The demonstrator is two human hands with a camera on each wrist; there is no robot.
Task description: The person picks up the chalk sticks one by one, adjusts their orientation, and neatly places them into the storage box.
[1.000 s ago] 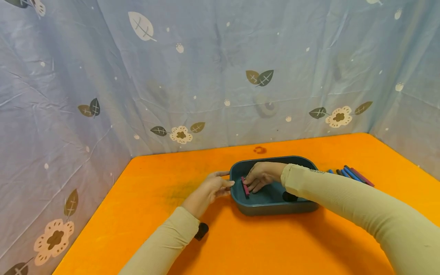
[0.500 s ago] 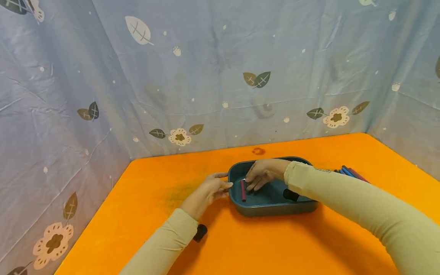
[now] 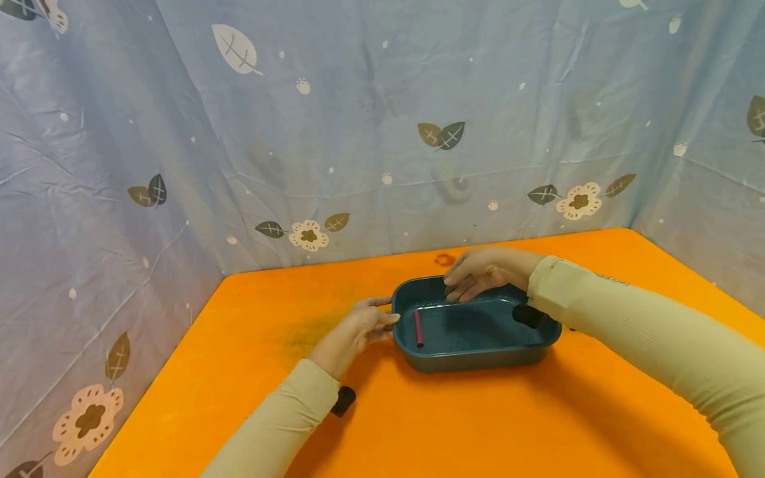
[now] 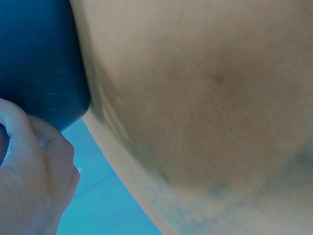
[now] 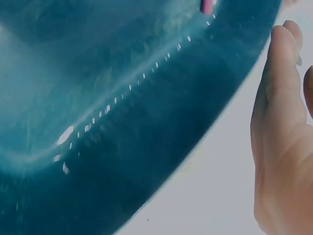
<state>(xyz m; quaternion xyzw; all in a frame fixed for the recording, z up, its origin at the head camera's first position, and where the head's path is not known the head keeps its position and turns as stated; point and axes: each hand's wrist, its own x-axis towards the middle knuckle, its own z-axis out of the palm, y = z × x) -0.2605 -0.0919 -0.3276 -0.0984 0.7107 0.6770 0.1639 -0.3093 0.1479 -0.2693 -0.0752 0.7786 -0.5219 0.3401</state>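
Observation:
A dark teal rectangular tray with rounded corners stands on the orange surface. Inside it, near the left wall, lies a slim magenta stick; whether it is a marker or a crayon cannot be told. My left hand holds the tray's left end, its thumb at the rim and the other fingers against the outside. Over the back rim hovers my right hand, fingers loosely bent and nothing seen in them. The right wrist view shows that hand beside the tray wall.
An orange tabletop surrounds the tray. Behind and to the sides hangs a pale blue curtain with leaves and flowers. My right sleeve covers the area right of the tray. Each wrist carries a small black camera.
My right hand has let go of the magenta stick, leaving it in the tray, and risen up and back to the rear rim. The left hand stays on the tray's left end.

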